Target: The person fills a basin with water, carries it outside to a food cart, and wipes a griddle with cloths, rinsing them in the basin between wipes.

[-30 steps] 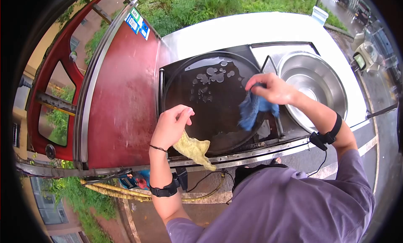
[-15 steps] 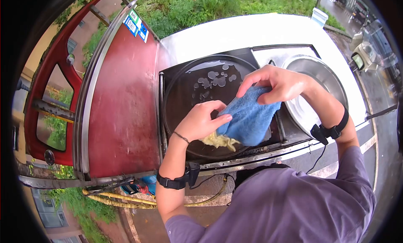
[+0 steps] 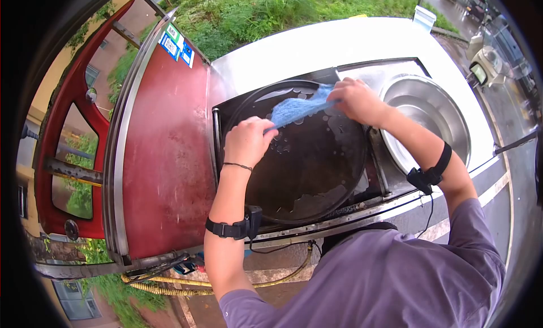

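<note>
A blue cloth [image 3: 297, 108] stretches between my two hands over the far part of a round, dark griddle pan [image 3: 308, 178]. My left hand [image 3: 248, 142] pinches its left end near the pan's left rim. At the other end, my right hand [image 3: 358, 103] grips the cloth near the pan's upper right edge. Beyond the held edge, the fabric sags away from me. Water patches and droplets wet the pan's surface.
A steel basin [image 3: 447, 119] sits right of the pan. On the left stands a red panel [image 3: 167, 152] with stickers. A white counter [image 3: 294, 45] runs behind, with a small white container [image 3: 424, 18] on its far corner. A yellow hose [image 3: 169, 285] hangs below.
Both hands have moved away from my body to the pan's far side. The bunched blue cloth is now spread between them, and its yellowish hanging part no longer shows.
</note>
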Tool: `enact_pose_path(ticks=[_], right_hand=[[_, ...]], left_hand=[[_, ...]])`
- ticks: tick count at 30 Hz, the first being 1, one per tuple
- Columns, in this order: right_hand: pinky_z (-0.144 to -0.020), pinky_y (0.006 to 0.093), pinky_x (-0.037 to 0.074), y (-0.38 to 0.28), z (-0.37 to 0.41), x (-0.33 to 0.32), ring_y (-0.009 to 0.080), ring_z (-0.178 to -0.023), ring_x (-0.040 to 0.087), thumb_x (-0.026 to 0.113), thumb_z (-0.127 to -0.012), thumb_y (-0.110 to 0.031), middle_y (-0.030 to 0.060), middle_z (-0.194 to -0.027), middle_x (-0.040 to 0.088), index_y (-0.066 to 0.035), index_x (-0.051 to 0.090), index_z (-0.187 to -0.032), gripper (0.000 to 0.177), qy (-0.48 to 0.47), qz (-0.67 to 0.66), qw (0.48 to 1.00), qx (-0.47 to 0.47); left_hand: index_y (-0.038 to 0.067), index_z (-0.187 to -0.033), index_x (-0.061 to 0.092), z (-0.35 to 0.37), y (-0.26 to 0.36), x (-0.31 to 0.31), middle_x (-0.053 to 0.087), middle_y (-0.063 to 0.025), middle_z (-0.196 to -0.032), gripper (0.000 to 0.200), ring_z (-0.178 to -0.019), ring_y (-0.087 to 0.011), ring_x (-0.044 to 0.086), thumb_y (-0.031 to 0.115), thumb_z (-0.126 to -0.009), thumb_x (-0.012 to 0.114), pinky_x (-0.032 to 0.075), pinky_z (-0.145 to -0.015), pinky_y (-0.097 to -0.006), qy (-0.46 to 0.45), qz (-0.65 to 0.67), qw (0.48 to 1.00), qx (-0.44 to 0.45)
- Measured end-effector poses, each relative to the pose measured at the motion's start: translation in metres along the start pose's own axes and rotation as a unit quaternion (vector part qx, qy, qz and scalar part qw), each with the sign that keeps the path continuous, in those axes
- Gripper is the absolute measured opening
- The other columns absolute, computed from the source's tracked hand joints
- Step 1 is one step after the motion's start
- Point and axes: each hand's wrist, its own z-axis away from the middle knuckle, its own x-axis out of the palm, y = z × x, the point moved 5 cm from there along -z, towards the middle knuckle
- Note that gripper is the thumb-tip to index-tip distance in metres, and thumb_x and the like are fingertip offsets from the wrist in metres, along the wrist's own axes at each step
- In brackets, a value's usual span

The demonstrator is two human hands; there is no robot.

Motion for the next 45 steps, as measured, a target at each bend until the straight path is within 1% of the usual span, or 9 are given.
enact_pose_path(ticks=[7,14,17,21,27,35,37,42,45], right_hand=[[-0.093,0.0488,0.047,-0.024,0.105,0.133,0.0307,-0.115,0.06,0.072,-0.082,-0.024,0.0103,-0.114,0.066,-0.009,0.065,-0.119,0.04,-0.356,0.115,0.927,-0.013],[-0.109,0.0425,0.039,-0.12,0.074,0.049,0.0341,-0.129,0.049,0.079,-0.081,-0.035,0.0207,-0.138,0.051,-0.001,0.044,-0.141,0.077,-0.168,-0.432,0.884,-0.068],[-0.085,0.0396,0.051,-0.136,0.079,0.043,0.0255,-0.099,0.066,0.075,-0.087,-0.026,0.0137,-0.108,0.068,-0.003,0.062,-0.117,0.04,-0.195,-0.536,0.82,-0.041],[-0.072,0.0392,0.051,-0.124,0.098,0.034,0.026,-0.082,0.067,0.071,-0.09,-0.021,0.0118,-0.093,0.069,-0.002,0.066,-0.103,0.024,-0.229,-0.478,0.848,-0.007],[-0.066,0.0395,0.05,-0.103,0.114,-0.02,0.0322,-0.077,0.064,0.072,-0.089,-0.017,0.0129,-0.086,0.064,-0.002,0.066,-0.094,0.017,0.027,-0.353,0.926,-0.133],[-0.07,0.0371,0.05,-0.06,0.12,-0.044,0.0247,-0.073,0.064,0.07,-0.09,-0.04,0.0137,-0.081,0.066,-0.001,0.071,-0.098,0.04,-0.243,-0.404,0.881,-0.049],[-0.067,0.0331,0.046,-0.057,0.117,-0.05,0.0145,-0.074,0.058,0.071,-0.092,-0.035,0.009,-0.081,0.064,0.001,0.07,-0.092,0.036,-0.169,-0.411,0.891,-0.091],[-0.07,0.0361,0.049,-0.073,0.107,-0.016,0.0218,-0.074,0.061,0.068,-0.091,-0.042,0.0147,-0.079,0.066,0.0,0.071,-0.097,0.042,-0.205,-0.454,0.866,-0.049],[-0.072,0.0361,0.05,-0.072,0.077,0.018,0.0235,-0.077,0.064,0.068,-0.09,-0.039,0.015,-0.081,0.067,-0.001,0.071,-0.099,0.039,-0.198,-0.432,0.879,-0.042]], left_hand=[[0.017,-0.117,0.066,0.057,0.002,0.051,0.068,-0.0061,-0.113,0.042,-0.095,-0.0328,0.068,0.033,-0.08,0.076,0.055,-0.081,-0.0447,-0.179,-0.088,0.979,-0.05],[0.008,-0.114,0.067,0.078,0.095,-0.021,0.068,-0.0131,-0.095,0.041,-0.081,-0.0284,0.068,0.016,-0.076,0.08,0.055,-0.071,-0.0373,-0.073,0.129,0.989,-0.015],[0.004,-0.113,0.066,0.084,0.123,-0.026,0.064,-0.0132,-0.089,0.042,-0.077,-0.0255,0.067,0.011,-0.074,0.08,0.056,-0.069,-0.0346,-0.079,0.183,0.98,0.027],[0.003,-0.111,0.068,0.094,0.123,-0.026,0.063,-0.0118,-0.085,0.039,-0.071,-0.0212,0.065,0.014,-0.076,0.082,0.055,-0.067,-0.0313,-0.076,0.221,0.972,0.003],[0.001,-0.097,0.07,0.103,0.142,-0.015,0.066,-0.0149,-0.076,0.028,-0.063,-0.0192,0.061,0.024,-0.083,0.077,0.051,-0.064,-0.0311,-0.253,0.02,0.963,-0.094],[0.001,-0.087,0.065,0.126,0.152,-0.032,0.067,-0.0042,-0.081,0.014,-0.073,-0.0066,0.058,0.011,-0.086,0.074,0.047,-0.066,-0.0243,0.006,0.34,0.936,-0.089],[0.0,-0.079,0.059,0.128,0.165,-0.035,0.065,0.0001,-0.082,0.019,-0.075,-0.0064,0.058,0.01,-0.086,0.074,0.047,-0.068,-0.0221,0.02,0.266,0.96,0.091],[0.004,-0.075,0.056,0.158,0.116,-0.012,0.061,0.0001,-0.076,0.028,-0.074,-0.0028,0.052,0.016,-0.084,0.079,0.045,-0.063,-0.0237,0.072,0.473,0.859,-0.184],[0.002,-0.076,0.058,0.153,0.068,-0.006,0.062,-0.0043,-0.075,0.03,-0.067,-0.0058,0.054,0.022,-0.083,0.08,0.045,-0.061,-0.0257,0.061,0.245,0.941,-0.228]])
